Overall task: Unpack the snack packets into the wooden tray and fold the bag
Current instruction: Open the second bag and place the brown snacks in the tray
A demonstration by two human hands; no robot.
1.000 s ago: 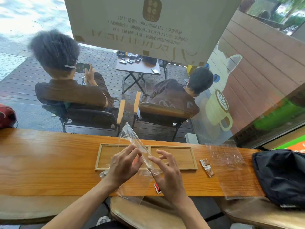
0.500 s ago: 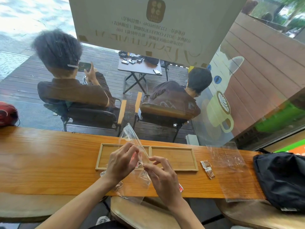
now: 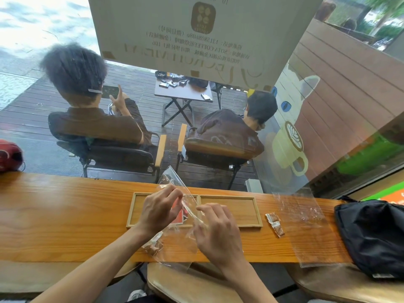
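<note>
Clear plastic bag (image 3: 175, 215) held over the wooden tray (image 3: 229, 209)
Left hand (image 3: 158, 209) and right hand (image 3: 215, 228) both pinch its film; red packet (image 3: 178, 214) inside, above tray's left compartment; brown packet (image 3: 275, 224) lies beside tray.

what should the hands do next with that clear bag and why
Probably tip or pull the red packet out into the wooden tray. Both the left hand and right hand pinch the clear bag open over the tray's left compartment, and packets are inside it.
</note>
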